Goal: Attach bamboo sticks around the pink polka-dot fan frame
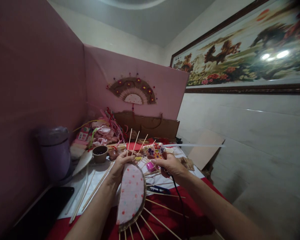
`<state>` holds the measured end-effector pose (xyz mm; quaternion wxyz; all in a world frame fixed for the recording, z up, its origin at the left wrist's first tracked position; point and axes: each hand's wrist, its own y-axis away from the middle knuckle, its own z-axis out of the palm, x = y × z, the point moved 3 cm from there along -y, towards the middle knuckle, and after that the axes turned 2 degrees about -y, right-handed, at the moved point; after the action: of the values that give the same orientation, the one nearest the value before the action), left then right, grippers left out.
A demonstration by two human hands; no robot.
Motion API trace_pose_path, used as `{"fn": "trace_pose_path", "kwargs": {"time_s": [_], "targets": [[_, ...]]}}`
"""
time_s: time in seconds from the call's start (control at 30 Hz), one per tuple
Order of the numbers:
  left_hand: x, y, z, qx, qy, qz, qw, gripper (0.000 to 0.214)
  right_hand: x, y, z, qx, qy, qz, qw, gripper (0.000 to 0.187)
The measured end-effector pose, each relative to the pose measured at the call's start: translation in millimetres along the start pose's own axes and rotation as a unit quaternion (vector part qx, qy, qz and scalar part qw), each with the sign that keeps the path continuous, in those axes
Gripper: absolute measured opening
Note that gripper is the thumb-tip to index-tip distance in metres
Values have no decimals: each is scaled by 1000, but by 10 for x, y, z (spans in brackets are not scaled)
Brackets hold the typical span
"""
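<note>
My left hand (120, 165) is closed round the top of a half-made fan (131, 196), a pale dotted fabric half-disc with thin bamboo sticks (157, 221) fanning out from it. My right hand (168, 165) grips a flower-patterned glue gun (153, 150) whose black cord (179, 200) runs down past my wrist. A long pale glue stick (197, 145) juts out of the gun to the right. The gun's tip sits close to the fan's top edge, between my two hands.
A finished brown fan (133, 89) hangs on the pink partition. On the red-and-white table lie loose sticks (95, 190), a small brown cup (100, 154), a purple lidded jar (55, 151), pink ribbons (103, 130), a cardboard box (150, 125) and a black phone (43, 208).
</note>
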<state>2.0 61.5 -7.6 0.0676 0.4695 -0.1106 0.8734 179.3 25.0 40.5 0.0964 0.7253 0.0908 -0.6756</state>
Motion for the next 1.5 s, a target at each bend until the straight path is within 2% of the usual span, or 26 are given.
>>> {"fn": "trace_pose_path", "kwargs": {"time_s": [0.33, 0.57, 0.8, 1.17, 1.5], "targets": [[-17, -7, -19, -11, -12, 15, 1000, 20, 90, -65, -22, 41, 73, -41, 996, 28], [-21, -7, -15, -10, -22, 13, 1000, 20, 58, -70, 50, -1, 87, -46, 995, 24], [-16, -2, 2, -11, -15, 9, 1000, 20, 66, -70, 78, -14, 83, -37, 996, 23], [-14, 7, 18, -9, -10, 6, 1000, 21, 44, -46, 91, -43, 91, -44, 994, 36], [-27, -3, -9, -4, -26, 12, 1000, 23, 75, -57, 62, -19, 96, -27, 995, 26]]}}
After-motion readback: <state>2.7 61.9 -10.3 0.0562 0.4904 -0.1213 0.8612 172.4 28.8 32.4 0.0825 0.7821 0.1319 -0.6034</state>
